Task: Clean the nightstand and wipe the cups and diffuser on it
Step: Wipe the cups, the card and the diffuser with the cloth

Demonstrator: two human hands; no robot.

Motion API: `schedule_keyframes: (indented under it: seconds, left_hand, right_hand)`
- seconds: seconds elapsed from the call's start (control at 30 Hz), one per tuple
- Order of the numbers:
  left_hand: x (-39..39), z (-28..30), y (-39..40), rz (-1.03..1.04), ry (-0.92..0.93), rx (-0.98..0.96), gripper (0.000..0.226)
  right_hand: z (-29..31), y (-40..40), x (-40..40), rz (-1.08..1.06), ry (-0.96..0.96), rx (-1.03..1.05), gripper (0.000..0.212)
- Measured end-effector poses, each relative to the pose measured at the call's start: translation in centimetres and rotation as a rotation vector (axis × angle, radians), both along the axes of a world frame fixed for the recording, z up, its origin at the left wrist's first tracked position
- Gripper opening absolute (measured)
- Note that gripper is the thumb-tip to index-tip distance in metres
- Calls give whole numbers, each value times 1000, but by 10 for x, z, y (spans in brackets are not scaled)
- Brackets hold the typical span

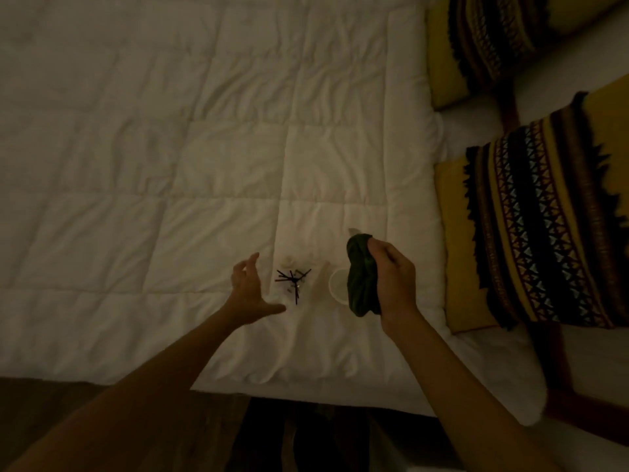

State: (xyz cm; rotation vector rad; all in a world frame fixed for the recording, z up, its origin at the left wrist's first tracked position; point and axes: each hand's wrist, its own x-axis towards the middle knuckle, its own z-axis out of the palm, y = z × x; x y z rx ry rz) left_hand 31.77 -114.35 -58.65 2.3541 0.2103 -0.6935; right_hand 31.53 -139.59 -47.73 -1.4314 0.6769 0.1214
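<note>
On the white quilted bed [204, 165] stands a clear reed diffuser [293, 284] with dark sticks fanning out of it. Just right of it sits a white cup [337, 285], seen from above, with a faint pale object [321, 279] between the two. My left hand [250, 289] hovers open to the left of the diffuser, fingers spread, touching nothing. My right hand [394, 277] is shut on a dark green cloth [361, 274], bunched and hanging down beside the cup. A pale tip [352, 230] pokes out above the cloth; I cannot tell what it is. The nightstand is out of view.
Two yellow and black patterned pillows [537, 233] [486, 42] lie along the right side of the bed. The bed's near edge runs across the bottom, with dark floor [102, 420] below it. The light is dim.
</note>
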Motion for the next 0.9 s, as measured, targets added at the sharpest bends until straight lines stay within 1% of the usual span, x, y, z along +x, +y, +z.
schedule_keyframes:
  seconds: [0.03,0.07,0.13,0.17,0.2,0.23,0.27,0.33,0.4,0.43,0.53,0.6,0.7,0.77,0.83,0.9]
  left_hand:
    - [-4,25,6,19,-10,-4,132]
    - [-8,53,11,46,-59,-22,126]
    - [-17,113,16,125,-189,-113,102]
    - [-20,144,17,165,-234,-184,85]
    - [-23,175,19,196,-241,-264,64]
    - [-25,203,20,214,-194,-367,47]
    - [-28,228,21,219,-124,-488,39]
    - [-34,268,31,274,-43,-666,37]
    - [-37,293,50,388,-68,-728,36]
    - [-41,307,72,457,-95,-766,33]
    - [-54,337,140,558,-127,-918,18]
    - [-65,351,188,644,-171,-992,15]
    - [-88,363,261,891,-249,-1060,26]
    - [-108,371,308,1019,-315,-1063,28]
    - [-130,380,350,1035,-401,-1046,38]
    - [-157,394,388,1014,-480,-1039,58]
  right_hand:
    - [15,6,0,21,2,39,21]
    - [31,12,1,38,5,90,22]
    - [60,29,2,95,29,198,23]
    - [76,41,4,130,33,256,30]
    - [92,55,5,173,33,320,43]
    - [107,71,6,230,15,361,54]
    - [123,88,7,291,-30,379,60]
    - [153,126,9,428,-133,351,62]
    - [175,158,11,513,-201,305,61]
    - [188,182,14,559,-227,293,59]
    - [220,238,18,702,-232,375,48]
    - [239,280,20,810,-217,424,44]
    - [262,356,14,949,-189,461,38]
    - [274,410,5,1046,-176,502,41]
    - [282,461,-9,1151,-189,525,51]
    - [289,510,-24,1276,-207,547,53]
